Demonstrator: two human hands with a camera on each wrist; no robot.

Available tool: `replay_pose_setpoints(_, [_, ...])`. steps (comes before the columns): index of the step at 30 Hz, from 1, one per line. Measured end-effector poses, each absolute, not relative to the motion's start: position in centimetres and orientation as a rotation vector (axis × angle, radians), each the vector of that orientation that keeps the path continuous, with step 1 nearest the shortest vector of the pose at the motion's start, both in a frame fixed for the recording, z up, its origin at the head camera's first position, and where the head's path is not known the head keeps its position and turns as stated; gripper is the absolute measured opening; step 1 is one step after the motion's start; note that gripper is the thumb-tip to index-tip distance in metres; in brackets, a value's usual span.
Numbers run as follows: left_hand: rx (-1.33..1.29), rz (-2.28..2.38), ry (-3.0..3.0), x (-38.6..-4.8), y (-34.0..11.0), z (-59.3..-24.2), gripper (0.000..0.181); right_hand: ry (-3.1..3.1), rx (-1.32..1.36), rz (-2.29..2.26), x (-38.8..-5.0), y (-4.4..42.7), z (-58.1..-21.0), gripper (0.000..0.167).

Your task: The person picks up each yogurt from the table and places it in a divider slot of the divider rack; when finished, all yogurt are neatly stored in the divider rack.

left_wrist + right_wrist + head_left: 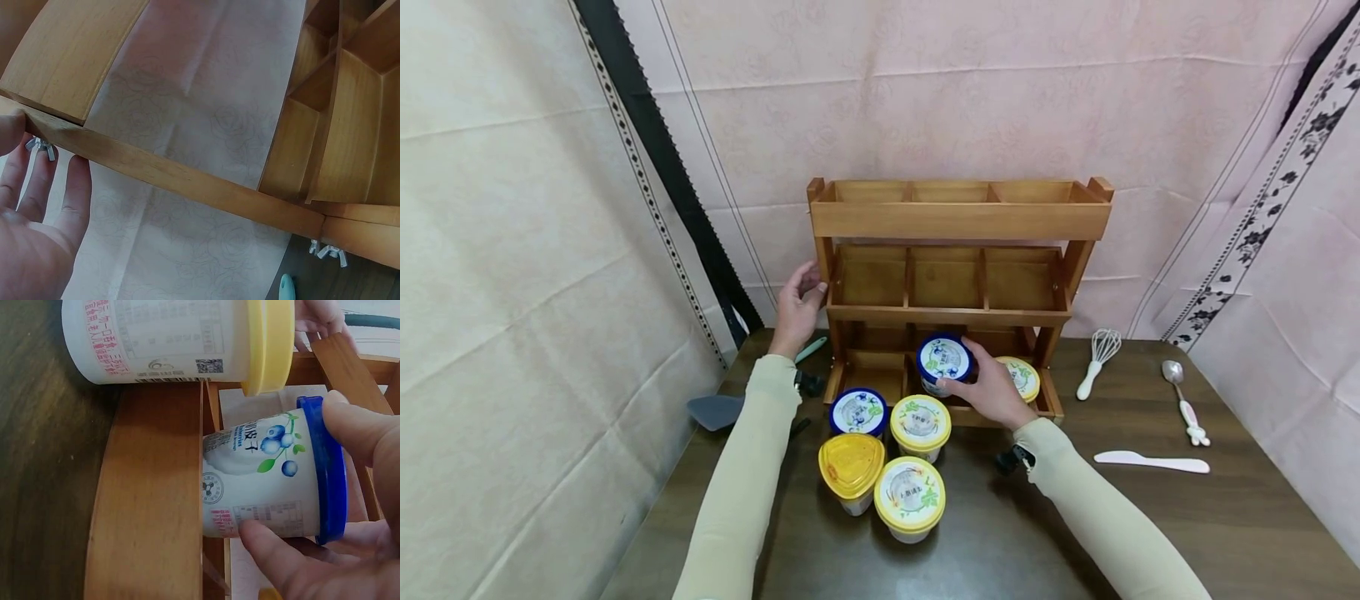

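Note:
A wooden three-tier rack (961,221) stands at the back of the table. My right hand (988,390) grips a blue-lidded cup (943,358) at the bottom tier's middle; in the right wrist view the cup's (269,469) lower end is hidden behind the front board, with thumb and fingers around its lid and side. A yellow-lidded cup (1019,379) sits in the right bottom compartment. My left hand (799,308) holds the rack's left side post; the left wrist view shows thumb and fingers about the post (162,172) near a wing nut.
In front of the rack stand a blue-lidded cup (859,412) and several yellow-lidded cups (910,496). To the right lie a whisk (1099,358), a spoon (1185,404) and a white knife (1152,462). A grey-blue spatula (715,412) lies at the left.

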State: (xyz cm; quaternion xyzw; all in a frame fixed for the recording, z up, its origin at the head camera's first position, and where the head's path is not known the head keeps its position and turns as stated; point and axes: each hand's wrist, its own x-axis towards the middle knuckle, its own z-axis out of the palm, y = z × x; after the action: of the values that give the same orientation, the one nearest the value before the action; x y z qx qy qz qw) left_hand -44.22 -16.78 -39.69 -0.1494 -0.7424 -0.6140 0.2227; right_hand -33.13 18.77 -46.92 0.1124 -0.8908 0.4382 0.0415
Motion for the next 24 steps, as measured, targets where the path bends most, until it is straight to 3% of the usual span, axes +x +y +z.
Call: replay_pose_setpoints(24, [-0.420, -1.651, -2.084, -44.4, -17.1, -40.2, 0.044, -2.887, 0.292, 1.271, -33.3, 17.1, -48.3, 0.103])
